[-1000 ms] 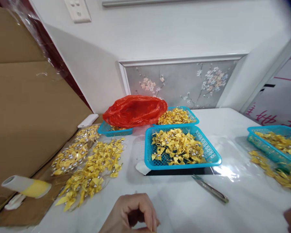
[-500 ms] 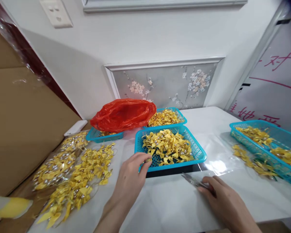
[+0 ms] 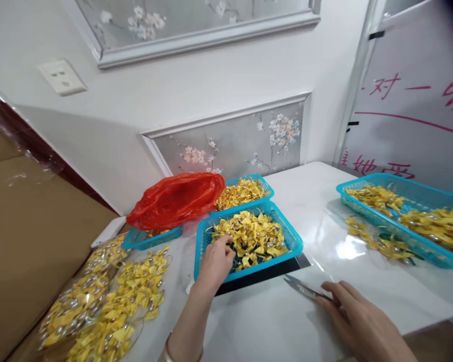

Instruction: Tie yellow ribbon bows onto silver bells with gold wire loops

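My left hand [image 3: 216,262] reaches over the near-left side of the middle blue basket [image 3: 295,246]. Its fingers are bent together against the heap of yellow ribbon pieces with silvery beads [image 3: 252,234]; whatever is between the fingertips is hidden. Low on the right, my right hand [image 3: 357,311] is closed round small metal scissors [image 3: 304,287], their pointed blades aimed left toward the basket. Most of the scissors' handle is covered by the fingers. The blades are just above or on the white tabletop [image 3: 260,322]; I cannot tell which.
A red plastic bag [image 3: 173,200] lies over a small blue basket [image 3: 151,240] at the back left. Behind the middle basket is another blue basket [image 3: 245,193], filled too. More yellow pieces [image 3: 124,296] lie at left, and a long blue basket [image 3: 403,221] at right.
My left hand has moved from the basket's near-left edge onto the yellow pieces inside it. My right hand keeps hold of the scissors. The whole view has tilted and shifted.
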`<state>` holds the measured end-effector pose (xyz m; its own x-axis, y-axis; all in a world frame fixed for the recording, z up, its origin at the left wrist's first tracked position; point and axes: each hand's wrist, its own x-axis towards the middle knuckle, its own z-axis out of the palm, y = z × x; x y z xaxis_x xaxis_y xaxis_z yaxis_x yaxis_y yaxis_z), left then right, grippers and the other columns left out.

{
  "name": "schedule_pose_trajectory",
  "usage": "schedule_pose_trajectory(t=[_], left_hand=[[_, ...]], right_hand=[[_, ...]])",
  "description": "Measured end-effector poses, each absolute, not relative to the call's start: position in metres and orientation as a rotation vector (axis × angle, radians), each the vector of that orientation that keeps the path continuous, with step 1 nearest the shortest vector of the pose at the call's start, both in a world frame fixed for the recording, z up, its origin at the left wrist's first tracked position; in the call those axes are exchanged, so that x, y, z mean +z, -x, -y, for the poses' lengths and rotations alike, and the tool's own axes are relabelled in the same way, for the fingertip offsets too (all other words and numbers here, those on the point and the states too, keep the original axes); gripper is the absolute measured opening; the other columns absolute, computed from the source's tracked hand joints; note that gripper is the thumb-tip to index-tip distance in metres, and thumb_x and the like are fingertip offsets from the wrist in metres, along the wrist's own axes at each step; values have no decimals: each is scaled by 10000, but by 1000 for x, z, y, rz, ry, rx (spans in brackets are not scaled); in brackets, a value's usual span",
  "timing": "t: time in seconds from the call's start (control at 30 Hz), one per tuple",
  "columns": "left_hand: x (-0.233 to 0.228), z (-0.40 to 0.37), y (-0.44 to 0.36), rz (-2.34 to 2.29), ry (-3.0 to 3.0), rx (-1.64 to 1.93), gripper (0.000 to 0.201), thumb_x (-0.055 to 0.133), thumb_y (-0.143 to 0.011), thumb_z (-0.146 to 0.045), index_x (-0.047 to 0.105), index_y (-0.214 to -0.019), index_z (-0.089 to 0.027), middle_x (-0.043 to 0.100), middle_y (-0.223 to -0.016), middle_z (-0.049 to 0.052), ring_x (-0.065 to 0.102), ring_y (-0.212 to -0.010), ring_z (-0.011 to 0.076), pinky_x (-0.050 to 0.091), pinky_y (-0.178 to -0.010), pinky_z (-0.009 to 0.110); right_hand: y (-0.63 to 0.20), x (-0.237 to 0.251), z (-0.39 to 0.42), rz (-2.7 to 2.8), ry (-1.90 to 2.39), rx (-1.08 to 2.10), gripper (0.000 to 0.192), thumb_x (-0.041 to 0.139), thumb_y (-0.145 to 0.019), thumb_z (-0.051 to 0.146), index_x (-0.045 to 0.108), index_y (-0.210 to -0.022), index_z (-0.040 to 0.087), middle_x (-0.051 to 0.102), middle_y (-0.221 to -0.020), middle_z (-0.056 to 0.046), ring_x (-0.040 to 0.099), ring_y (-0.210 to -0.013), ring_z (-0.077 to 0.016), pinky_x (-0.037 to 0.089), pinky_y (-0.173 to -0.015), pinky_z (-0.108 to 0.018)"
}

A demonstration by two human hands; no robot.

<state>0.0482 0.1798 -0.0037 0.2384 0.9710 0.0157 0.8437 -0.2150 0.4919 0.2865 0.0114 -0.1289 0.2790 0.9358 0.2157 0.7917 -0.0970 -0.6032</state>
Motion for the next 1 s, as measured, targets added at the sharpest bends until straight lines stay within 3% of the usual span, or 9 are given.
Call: schedule_pose_trajectory(t=[0.2,0.3,0.43,0.5,0.57,0.67,0.83,0.93,1.0], left_hand=[[16,-169,-49,-1368,-1835,766,230,604,-932,-293,623,-1117,-157,692,-1082,67,695,-903,214,577,-798,425],[33,-141,-44,-1212,-1651,853,127,587,-914,-289,624,-992,-196,716,-947,21,720,-910,192,572,-858,348],[48,-94,-35,-1080,-1445,824,91,656,-850,-294,666,-886,-211,722,-668,4,699,-675,157,581,-673,258],[49,-73,-30,-1002,-1248,808,49,703,-815,-261,702,-825,-213,690,-665,-9,679,-615,136,553,-581,209],[45,-57,-25,-942,-1066,873,84,773,-753,-240,715,-714,-193,644,-724,-19,670,-611,118,551,-590,195],[33,-41,-19,-930,-947,1005,151,835,-682,-253,711,-639,-178,591,-779,-16,665,-670,131,570,-657,218],[13,-29,-8,-846,-910,1053,166,833,-684,-280,708,-631,-186,567,-762,-6,645,-745,160,564,-700,242],[6,-21,-2,-758,-900,1013,91,786,-743,-276,721,-754,-214,600,-776,-1,638,-742,166,545,-660,245],[3,-14,1,-731,-936,991,155,745,-791,-364,719,-885,-244,629,-862,12,640,-760,180,539,-648,263]], right_hand=[[-281,-86,-1,1446,1571,324,255,507,-947,395,649,-1094,243,677,-829,-47,671,-655,-185,533,-576,-260],[-257,-51,-5,1295,1375,595,262,502,-955,420,680,-1038,248,651,-817,-39,621,-700,-176,493,-592,-244],[-223,-26,-22,1102,1078,1098,351,561,-927,498,679,-1087,209,573,-765,-9,469,-586,-112,376,-512,-223],[-207,-27,-29,911,870,1433,396,604,-897,539,661,-1060,182,517,-718,26,334,-489,-54,252,-437,-192],[-190,-34,-30,773,694,1696,443,642,-854,588,638,-989,166,451,-619,67,233,-429,-26,174,-406,-181],[-168,-47,-24,766,553,1921,508,677,-772,668,575,-879,182,355,-483,115,209,-356,-23,185,-371,-176],[-156,-48,-10,760,580,1897,497,750,-729,622,497,-859,214,332,-517,131,160,-380,-15,148,-380,-175],[-160,-36,0,873,753,1716,422,703,-809,569,508,-846,197,399,-597,90,235,-472,-40,189,-448,-192],[-164,-28,9,1074,948,1494,368,639,-868,527,517,-808,184,406,-623,65,303,-539,-72,240,-496,-212]])
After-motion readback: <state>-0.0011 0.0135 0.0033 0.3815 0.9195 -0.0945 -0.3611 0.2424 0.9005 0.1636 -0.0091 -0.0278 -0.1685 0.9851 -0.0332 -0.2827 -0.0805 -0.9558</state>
